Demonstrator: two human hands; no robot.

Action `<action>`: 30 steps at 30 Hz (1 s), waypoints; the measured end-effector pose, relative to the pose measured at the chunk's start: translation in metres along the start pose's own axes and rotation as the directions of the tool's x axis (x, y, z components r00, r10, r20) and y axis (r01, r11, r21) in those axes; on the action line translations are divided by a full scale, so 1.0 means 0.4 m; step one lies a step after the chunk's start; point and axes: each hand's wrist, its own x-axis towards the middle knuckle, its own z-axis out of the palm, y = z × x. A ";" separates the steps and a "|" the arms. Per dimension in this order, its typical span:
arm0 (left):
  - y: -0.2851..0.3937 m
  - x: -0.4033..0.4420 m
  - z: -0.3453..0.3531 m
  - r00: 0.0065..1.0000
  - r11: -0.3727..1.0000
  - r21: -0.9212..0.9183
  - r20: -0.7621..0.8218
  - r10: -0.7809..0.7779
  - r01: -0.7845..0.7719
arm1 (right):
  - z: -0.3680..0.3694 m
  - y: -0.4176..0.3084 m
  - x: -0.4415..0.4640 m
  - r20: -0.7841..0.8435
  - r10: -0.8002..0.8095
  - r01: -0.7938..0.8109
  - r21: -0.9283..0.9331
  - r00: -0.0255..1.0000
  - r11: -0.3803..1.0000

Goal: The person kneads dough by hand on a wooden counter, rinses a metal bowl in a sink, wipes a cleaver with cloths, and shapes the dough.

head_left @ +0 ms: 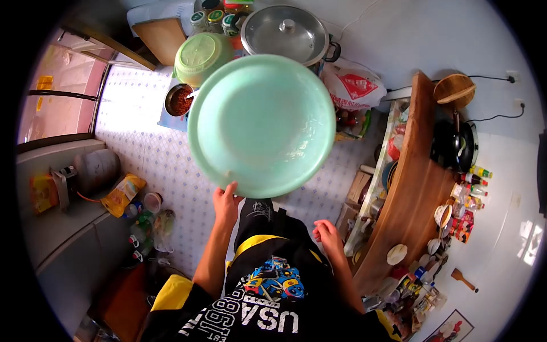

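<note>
A large light-green plastic basin [259,125] is held out in front of me. My left hand [226,202] grips its near rim, with the thumb on the upper side and the fingers curled beneath. Light glints off the basin's right side; whether it holds water I cannot tell. Lower and to the right, my right hand [325,231] hangs apart from the basin, its fingers loosely curled and nothing visible in them.
Beyond the basin are a lidded steel pan [285,34], an upturned green colander [202,57], a bowl of red food [179,100] and a plastic bag [354,85]. A wooden counter [419,199] with a wok [454,145] runs along the right. Bottles [142,233] and a gas cylinder [97,166] stand left.
</note>
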 end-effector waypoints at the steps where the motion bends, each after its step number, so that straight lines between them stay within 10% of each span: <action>1: 0.019 -0.025 0.006 0.999 1.000 -0.011 0.030 0.024 -0.023 | 0.001 -0.017 0.010 0.003 -0.019 0.019 0.014 1.000 1.000; 8: 0.119 -0.135 0.063 0.993 0.999 0.039 0.110 -0.030 0.026 | -0.022 -0.207 -0.013 -0.035 -0.264 0.261 0.315 0.964 0.912; 11: 0.138 -0.186 0.108 0.984 0.995 0.101 0.175 -0.022 0.004 | -0.032 -0.335 -0.098 -0.300 -0.499 0.560 0.637 0.813 0.529; 14: 0.147 -0.253 0.180 0.961 0.985 0.169 0.276 -0.030 -0.017 | -0.111 -0.379 -0.203 -0.494 -0.347 0.432 0.065 0.797 0.900; 27: -0.227 -0.650 0.594 0.741 0.910 0.215 0.528 -0.415 0.356 | -0.507 -0.115 -0.391 -0.825 -0.199 0.667 0.259 0.529 0.699; 30: -0.312 -0.723 0.652 0.731 0.944 0.230 0.597 -0.330 0.238 | -0.619 -0.039 -0.429 -0.740 -0.051 0.613 0.515 0.671 0.600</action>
